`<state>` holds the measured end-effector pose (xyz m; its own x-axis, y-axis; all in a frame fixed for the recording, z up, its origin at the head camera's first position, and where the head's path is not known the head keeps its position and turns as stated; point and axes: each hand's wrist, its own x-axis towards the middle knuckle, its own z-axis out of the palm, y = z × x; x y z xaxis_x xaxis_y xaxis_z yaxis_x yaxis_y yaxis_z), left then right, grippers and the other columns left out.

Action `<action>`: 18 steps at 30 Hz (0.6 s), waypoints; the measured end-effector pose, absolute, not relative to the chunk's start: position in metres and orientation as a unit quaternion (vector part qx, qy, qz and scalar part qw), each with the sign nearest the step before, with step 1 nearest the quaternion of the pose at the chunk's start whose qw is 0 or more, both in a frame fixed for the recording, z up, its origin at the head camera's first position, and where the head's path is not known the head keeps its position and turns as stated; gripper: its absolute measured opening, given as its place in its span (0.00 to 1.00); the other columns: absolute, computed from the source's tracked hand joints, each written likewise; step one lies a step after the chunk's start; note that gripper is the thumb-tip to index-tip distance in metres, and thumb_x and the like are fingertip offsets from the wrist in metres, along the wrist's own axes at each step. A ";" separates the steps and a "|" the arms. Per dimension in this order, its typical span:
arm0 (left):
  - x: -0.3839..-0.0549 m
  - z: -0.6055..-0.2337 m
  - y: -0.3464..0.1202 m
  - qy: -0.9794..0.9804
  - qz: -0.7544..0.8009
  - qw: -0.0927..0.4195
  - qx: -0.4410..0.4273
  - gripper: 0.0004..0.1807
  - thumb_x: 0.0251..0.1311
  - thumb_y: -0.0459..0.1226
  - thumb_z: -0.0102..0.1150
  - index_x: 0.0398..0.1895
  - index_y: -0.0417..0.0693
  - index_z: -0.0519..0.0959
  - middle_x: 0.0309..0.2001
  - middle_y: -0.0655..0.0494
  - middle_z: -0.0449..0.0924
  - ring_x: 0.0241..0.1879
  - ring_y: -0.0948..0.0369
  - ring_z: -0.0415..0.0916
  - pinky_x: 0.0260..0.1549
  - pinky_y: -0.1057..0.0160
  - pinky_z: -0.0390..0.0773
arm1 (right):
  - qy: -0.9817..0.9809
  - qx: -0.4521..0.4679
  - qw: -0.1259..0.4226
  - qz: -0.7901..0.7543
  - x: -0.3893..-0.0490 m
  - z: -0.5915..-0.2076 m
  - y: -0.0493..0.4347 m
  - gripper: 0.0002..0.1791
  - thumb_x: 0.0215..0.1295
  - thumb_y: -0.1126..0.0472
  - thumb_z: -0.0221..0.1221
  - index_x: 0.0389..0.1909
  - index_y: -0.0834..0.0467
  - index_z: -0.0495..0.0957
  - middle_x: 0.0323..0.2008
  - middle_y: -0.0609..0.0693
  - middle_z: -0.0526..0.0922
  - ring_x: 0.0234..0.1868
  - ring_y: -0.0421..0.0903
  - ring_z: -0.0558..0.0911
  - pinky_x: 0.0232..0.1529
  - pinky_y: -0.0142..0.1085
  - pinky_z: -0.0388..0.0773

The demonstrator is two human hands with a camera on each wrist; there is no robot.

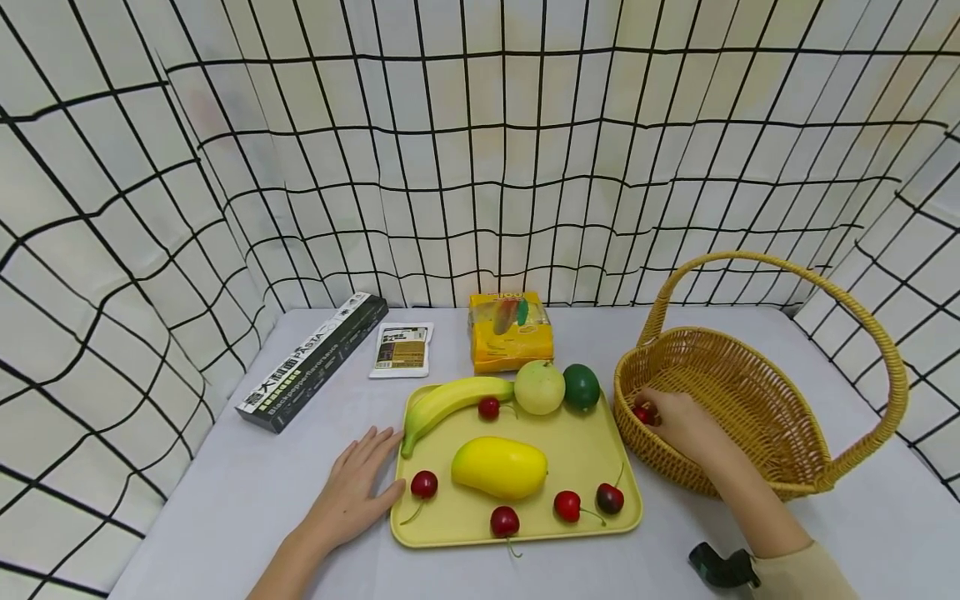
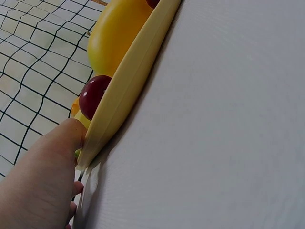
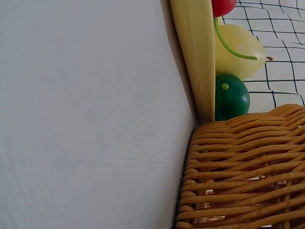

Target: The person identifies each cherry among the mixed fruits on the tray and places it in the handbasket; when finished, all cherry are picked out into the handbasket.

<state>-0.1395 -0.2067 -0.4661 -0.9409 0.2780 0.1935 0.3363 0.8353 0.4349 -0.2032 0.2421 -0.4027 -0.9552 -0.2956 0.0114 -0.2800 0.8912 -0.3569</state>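
Observation:
Inside the near-left part of a wicker basket [image 1: 660, 458], my right hand [image 1: 686, 427] pinches a red cherry [image 1: 641, 414] between thumb and fingers. The right wrist view shows the basket's woven side [image 3: 248, 167] but not the hand. My left hand [image 1: 352, 487] rests on the table, fingers extended, at the left edge of a yellow tray [image 1: 585, 437]. Its thumb [image 2: 71, 133] touches the tray's rim near a dark red cherry [image 1: 423, 484]. A mango [image 1: 500, 468], a banana [image 1: 450, 402], a pale green pear [image 1: 539, 388], a green lime [image 1: 581, 388] and several cherries lie on the tray.
Behind the tray stands a yellow packet [image 1: 512, 333] with a mango picture. A small white sachet [image 1: 402, 350] and a long black pasta box [image 1: 315, 362] lie to its left. The basket's tall handle [image 1: 862, 312] arches over it. White cloth with black grid lines [image 1: 480, 158] surrounds the table.

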 end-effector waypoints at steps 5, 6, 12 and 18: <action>-0.140 -0.466 -0.207 -0.956 -0.240 0.059 -0.160 0.34 0.57 0.48 0.56 0.66 0.48 0.62 0.65 0.47 0.60 0.67 0.48 0.48 0.63 0.44 0.45 | 0.971 -0.150 0.025 -0.186 -0.204 -0.403 0.242 0.14 0.52 0.69 0.63 0.42 0.62 0.76 0.31 0.52 0.80 0.35 0.51 0.79 0.34 0.44 0.78; -0.140 -0.466 -0.206 -0.956 -0.240 0.058 -0.159 0.34 0.57 0.48 0.56 0.66 0.48 0.62 0.65 0.47 0.60 0.67 0.47 0.48 0.63 0.44 0.45 | 0.971 -0.149 0.027 -0.187 -0.204 -0.402 0.242 0.14 0.51 0.69 0.63 0.42 0.62 0.76 0.31 0.52 0.80 0.35 0.51 0.79 0.34 0.44 0.78; -0.138 -0.466 -0.206 -0.955 -0.239 0.068 -0.161 0.34 0.55 0.47 0.57 0.66 0.47 0.63 0.65 0.46 0.61 0.67 0.46 0.49 0.62 0.43 0.46 | 0.971 -0.146 0.028 -0.188 -0.202 -0.401 0.242 0.14 0.51 0.71 0.62 0.41 0.62 0.77 0.32 0.53 0.81 0.35 0.52 0.80 0.34 0.44 0.79; -0.139 -0.466 -0.206 -0.956 -0.239 0.063 -0.159 0.34 0.56 0.47 0.57 0.66 0.48 0.62 0.65 0.47 0.60 0.67 0.48 0.48 0.63 0.45 0.45 | 0.971 -0.138 0.024 -0.192 -0.201 -0.401 0.243 0.15 0.52 0.69 0.63 0.42 0.62 0.77 0.32 0.53 0.80 0.36 0.51 0.79 0.35 0.45 0.79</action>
